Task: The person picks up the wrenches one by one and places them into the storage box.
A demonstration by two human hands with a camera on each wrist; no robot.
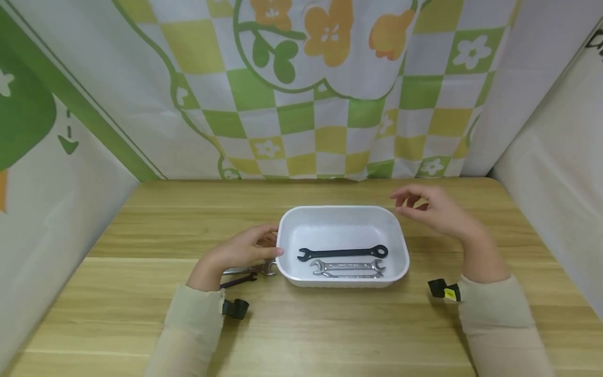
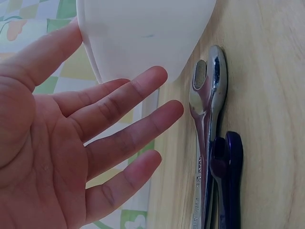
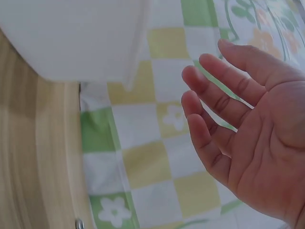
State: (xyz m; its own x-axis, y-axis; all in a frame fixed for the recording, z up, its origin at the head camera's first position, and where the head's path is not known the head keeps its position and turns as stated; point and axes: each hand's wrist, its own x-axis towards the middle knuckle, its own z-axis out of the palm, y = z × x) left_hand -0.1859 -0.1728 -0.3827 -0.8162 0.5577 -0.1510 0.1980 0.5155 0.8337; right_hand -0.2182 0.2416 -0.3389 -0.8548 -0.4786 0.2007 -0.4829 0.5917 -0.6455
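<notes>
The head view alone shows inside the white tub [image 1: 340, 219], mid-bench [image 1: 330, 332]: a black wrench [image 1: 344, 253] lies left to right, with a silver wrench [image 1: 348, 266] nearer and a thin wrench [image 1: 352, 275] along the near wall. The left hand [image 1: 240, 250] has its thumb on the tub's left rim; the left wrist view shows its fingers loosely spread, gripping nothing. That view also brings out two tools only partly visible from the head, on the bench just left of the tub: a polished wrench [image 2: 206, 133] with stamped marks, and beside it a glossy purple wrench [image 2: 232, 181]. The right hand [image 1: 440, 212] hangs by the tub's far right corner, fingers softly bent and holding nothing; the right wrist view shows a gap between them and the tub. The tub is smooth with rounded corners, the bench pale and wood-grained, the far curtain [image 1: 330, 139] checked and flowered, softly creased.
</notes>
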